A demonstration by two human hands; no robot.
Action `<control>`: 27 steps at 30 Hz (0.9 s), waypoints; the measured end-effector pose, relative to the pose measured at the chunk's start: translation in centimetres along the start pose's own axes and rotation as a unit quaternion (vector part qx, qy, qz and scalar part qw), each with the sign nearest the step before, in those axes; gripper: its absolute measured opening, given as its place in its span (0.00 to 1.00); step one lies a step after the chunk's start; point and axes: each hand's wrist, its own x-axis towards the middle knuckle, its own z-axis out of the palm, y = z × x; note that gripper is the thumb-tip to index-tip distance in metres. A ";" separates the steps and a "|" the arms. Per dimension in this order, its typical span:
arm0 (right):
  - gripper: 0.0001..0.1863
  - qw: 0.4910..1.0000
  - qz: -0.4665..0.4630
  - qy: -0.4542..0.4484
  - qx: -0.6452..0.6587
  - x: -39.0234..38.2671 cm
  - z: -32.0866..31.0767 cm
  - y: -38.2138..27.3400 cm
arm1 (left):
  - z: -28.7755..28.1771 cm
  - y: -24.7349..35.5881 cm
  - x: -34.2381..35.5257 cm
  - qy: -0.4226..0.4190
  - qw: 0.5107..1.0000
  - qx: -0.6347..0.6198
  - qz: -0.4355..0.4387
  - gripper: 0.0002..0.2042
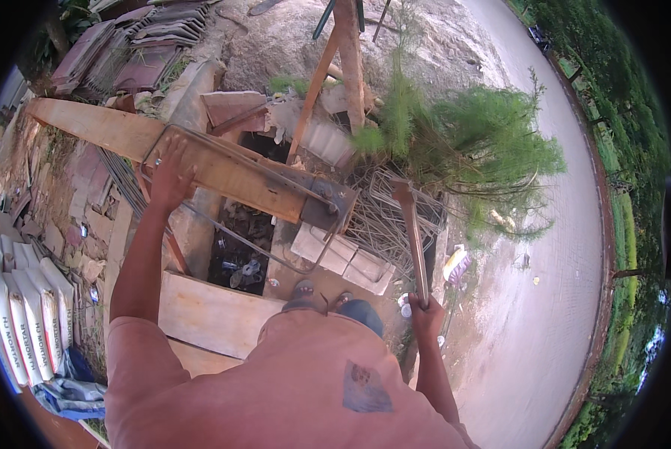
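- The left hand (171,173) lies on the board's left part with fingers stretched out, at the left end of the bent metal rod (254,163); whether it grips the rod I cannot tell.
- The right hand (427,318), farther right and nearer, is closed around the lower handle of a hammer (413,236), its head pointing to the far side.
- The rod forms a long loop over the wooden board (253,185), reaching right to a dark metal plate (328,208) at the board's end.
- Right of the plate lies a pile of thin rods (395,224).
- White bags (25,307) stand at the near left.
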 end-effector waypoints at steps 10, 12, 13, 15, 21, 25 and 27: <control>0.21 0.996 -0.070 -0.048 0.038 0.5 1.1 -2.6 | -1.2 13.3 -9.9 -0.202 0.963 -0.014 0.179 0.17; 0.21 0.994 -0.098 -0.042 0.022 1.0 0.8 -2.8 | -1.2 12.7 -8.8 -0.194 0.963 -0.037 0.184 0.12; 0.21 0.993 -0.110 -0.038 0.017 1.2 0.2 -2.6 | -2.3 13.7 -7.5 -0.151 0.966 -0.024 0.208 0.11; 0.19 0.992 -0.120 -0.030 0.033 1.0 -0.8 -2.4 | -5.5 16.0 -5.1 -0.064 0.965 0.003 0.254 0.09; 0.15 0.983 -0.115 -0.026 0.139 1.8 -3.8 -4.9 | -10.4 22.8 1.5 -0.033 0.979 -0.051 0.195 0.09; 0.14 0.928 -0.293 0.070 0.218 3.6 -6.2 -11.0 | -12.2 26.6 1.9 -0.088 0.972 -0.170 0.133 0.11; 0.14 0.917 -0.298 0.027 0.265 4.3 -6.9 -13.8 | -12.7 26.7 1.0 -0.111 0.965 -0.203 0.123 0.12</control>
